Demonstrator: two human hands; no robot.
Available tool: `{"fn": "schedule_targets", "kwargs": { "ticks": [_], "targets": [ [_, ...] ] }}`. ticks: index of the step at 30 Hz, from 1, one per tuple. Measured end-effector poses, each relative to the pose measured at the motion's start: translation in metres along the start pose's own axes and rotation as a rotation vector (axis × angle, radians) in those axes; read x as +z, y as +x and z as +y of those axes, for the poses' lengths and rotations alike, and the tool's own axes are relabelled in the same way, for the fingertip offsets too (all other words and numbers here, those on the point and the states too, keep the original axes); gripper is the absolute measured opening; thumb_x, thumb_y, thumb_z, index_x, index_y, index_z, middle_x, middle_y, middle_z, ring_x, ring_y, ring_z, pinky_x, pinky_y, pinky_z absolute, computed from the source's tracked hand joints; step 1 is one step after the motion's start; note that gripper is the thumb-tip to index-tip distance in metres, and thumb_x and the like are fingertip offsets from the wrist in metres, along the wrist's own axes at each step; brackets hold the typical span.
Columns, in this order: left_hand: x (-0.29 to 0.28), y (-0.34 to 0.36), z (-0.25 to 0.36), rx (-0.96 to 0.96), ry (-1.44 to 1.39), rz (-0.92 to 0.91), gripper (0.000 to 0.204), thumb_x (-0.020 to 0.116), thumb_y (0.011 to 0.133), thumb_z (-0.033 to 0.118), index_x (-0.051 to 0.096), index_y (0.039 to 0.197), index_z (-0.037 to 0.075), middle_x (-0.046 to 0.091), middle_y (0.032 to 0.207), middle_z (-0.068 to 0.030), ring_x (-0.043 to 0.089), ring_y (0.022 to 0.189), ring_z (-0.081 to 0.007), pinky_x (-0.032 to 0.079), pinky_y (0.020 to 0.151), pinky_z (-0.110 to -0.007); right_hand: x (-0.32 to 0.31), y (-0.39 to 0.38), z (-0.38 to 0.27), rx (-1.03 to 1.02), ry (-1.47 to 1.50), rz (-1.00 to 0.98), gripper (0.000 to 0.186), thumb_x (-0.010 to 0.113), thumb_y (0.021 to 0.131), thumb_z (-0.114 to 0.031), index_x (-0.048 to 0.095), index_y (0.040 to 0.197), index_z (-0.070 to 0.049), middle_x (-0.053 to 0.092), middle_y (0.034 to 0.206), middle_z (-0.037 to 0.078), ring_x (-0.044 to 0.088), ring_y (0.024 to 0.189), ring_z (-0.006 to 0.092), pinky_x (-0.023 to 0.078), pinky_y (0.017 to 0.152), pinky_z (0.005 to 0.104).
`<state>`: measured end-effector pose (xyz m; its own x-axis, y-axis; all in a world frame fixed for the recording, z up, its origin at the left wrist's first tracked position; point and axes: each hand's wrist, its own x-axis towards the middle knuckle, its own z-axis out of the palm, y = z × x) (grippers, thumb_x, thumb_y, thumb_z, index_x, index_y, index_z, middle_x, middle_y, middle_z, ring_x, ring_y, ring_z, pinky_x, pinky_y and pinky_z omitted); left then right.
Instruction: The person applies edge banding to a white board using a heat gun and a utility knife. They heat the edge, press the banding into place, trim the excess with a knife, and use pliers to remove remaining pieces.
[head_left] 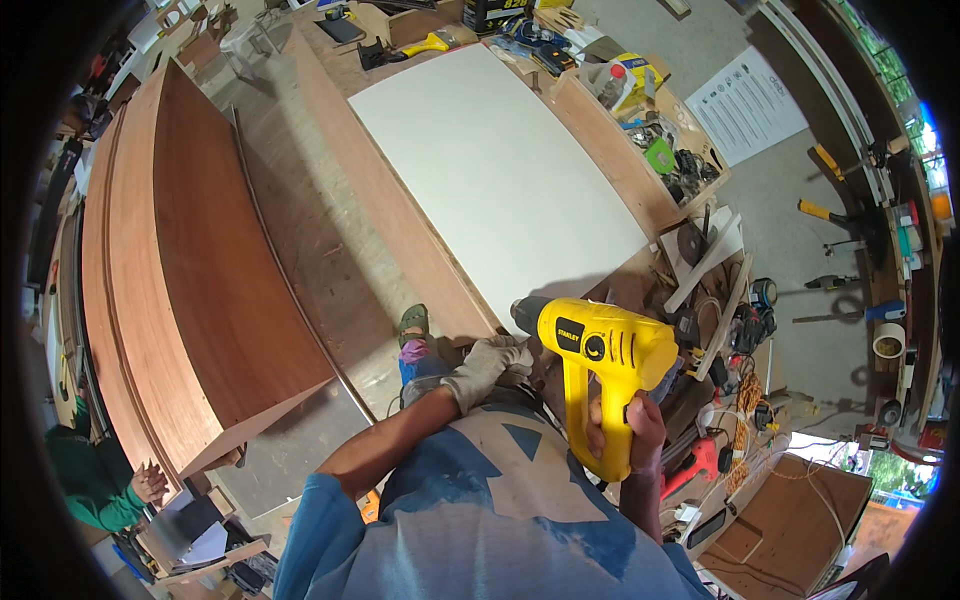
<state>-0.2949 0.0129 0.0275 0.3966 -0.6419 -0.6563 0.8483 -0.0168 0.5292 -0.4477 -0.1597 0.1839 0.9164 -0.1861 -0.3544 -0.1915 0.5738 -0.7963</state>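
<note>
In my right hand (640, 432) is a yellow heat gun (612, 345), my fingers wrapped around its handle. Its dark nozzle points left, over the near edge of a white sheet (500, 165). The sheet lies flat on a long wooden panel (425, 225). A pale work glove covers my left hand (490, 370), which rests at the near corner of the panel, close in front of my body. The gloved fingers are curled together; whatever they may hold is hidden.
To the left stands a large reddish-brown wooden cabinet (225, 270). Another person's hand (150, 484) shows at its near end. A wooden tray (695, 190) of tools lies beyond the sheet. Scrap strips, cords and a red power tool (690, 465) crowd the right side.
</note>
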Motion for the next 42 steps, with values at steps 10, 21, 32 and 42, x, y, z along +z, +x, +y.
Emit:
{"fn": "schedule_targets", "kwargs": {
  "ticks": [10, 21, 32, 42],
  "targets": [
    [0.005, -0.007, 0.009, -0.04, 0.074, -0.01, 0.042, 0.073, 0.088, 0.025, 0.065, 0.12, -0.001, 0.07, 0.095, -0.0049, 0.066, 0.086, -0.0146, 0.054, 0.078, -0.028, 0.003, 0.041, 0.007, 0.005, 0.005, -0.076, 0.051, 0.051, 0.102, -0.045, 0.05, 0.121, 0.002, 0.062, 0.093, 0.015, 0.062, 0.065, 0.0214, 0.051, 0.055, 0.0328],
    [0.001, 0.0, 0.005, -0.041, 0.085, 0.01, 0.033, 0.074, 0.087, 0.021, 0.066, 0.111, 0.0, 0.07, 0.093, -0.006, 0.068, 0.086, -0.0167, 0.056, 0.073, -0.03, -0.014, 0.008, -0.004, 0.066, -0.021, 0.012, 0.054, 0.059, 0.096, -0.046, 0.054, 0.114, 0.005, 0.061, 0.091, 0.013, 0.061, 0.064, 0.0202, 0.051, 0.056, 0.0312],
    [0.0, 0.003, 0.0, -0.035, 0.028, 0.041, 0.031, 0.073, 0.088, 0.013, 0.065, 0.115, -0.002, 0.07, 0.093, -0.0072, 0.069, 0.083, -0.0178, 0.058, 0.072, -0.029, -0.049, -0.01, -0.008, -0.062, -0.009, 0.18, 0.056, 0.054, 0.099, -0.048, 0.05, 0.119, 0.004, 0.061, 0.09, 0.013, 0.059, 0.06, 0.02, 0.049, 0.05, 0.0315],
    [-0.002, 0.0, 0.002, -0.054, 0.073, 0.011, 0.03, 0.063, 0.096, 0.015, 0.061, 0.123, 0.002, 0.07, 0.098, -0.0073, 0.068, 0.088, -0.018, 0.057, 0.076, -0.031, -0.078, 0.008, -0.015, -0.183, 0.006, 0.225, 0.05, 0.052, 0.101, -0.043, 0.052, 0.12, 0.003, 0.061, 0.091, 0.015, 0.058, 0.059, 0.0209, 0.049, 0.05, 0.0324]
  ]
}}
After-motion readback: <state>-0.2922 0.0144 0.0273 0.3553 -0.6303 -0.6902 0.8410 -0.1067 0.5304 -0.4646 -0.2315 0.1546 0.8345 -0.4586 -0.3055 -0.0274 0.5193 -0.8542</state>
